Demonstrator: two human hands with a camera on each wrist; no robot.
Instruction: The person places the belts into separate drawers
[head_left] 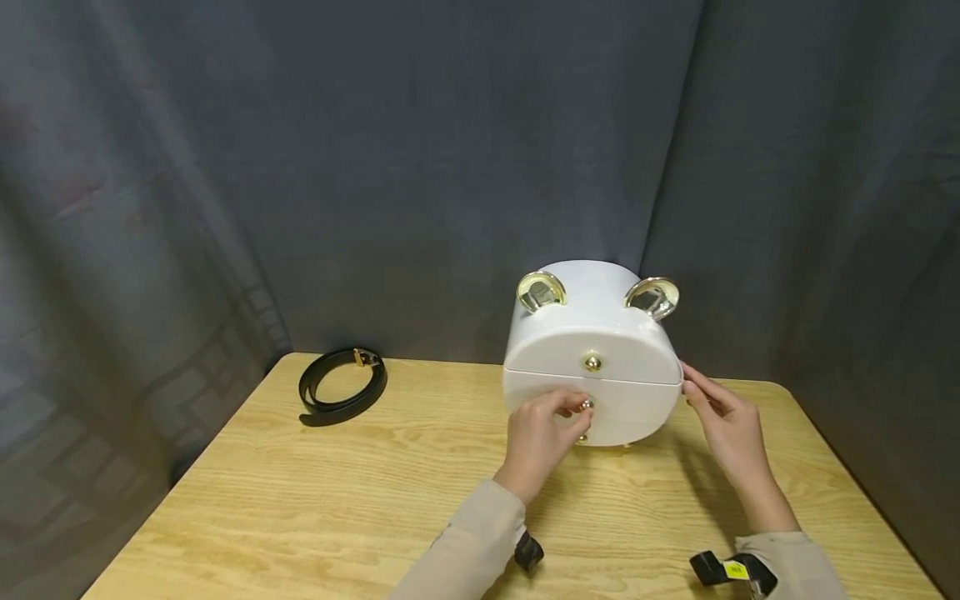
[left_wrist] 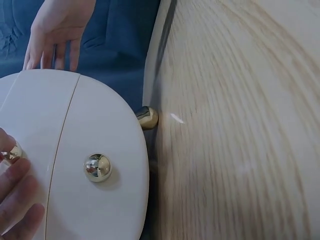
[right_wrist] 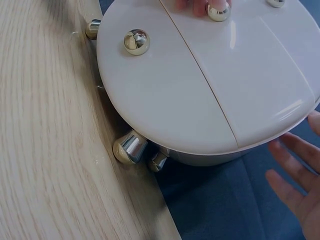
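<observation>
Head view shows 1 white round box (head_left: 592, 358) with 2 gold ears and 3 gold knobs standing at the surface's (head_left: 300, 500) 1 o'clock, left hand (head_left: 538, 437) pinching the middle knob (head_left: 587, 405), right hand (head_left: 723, 421) spread beside its side, 1 black belt (head_left: 341, 386) at 10 o'clock.

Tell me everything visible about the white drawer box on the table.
The white drawer box is glossy, plastic-looking, with a rounded front and top, standing upright on small gold feet near the back edge of the wooden table. Two gold-rimmed ear-shaped pieces sit on top. Seams split the front into drawers, each with a round gold knob. The left hand pinches the middle knob; the right hand touches the box's side with straight fingers.
</observation>
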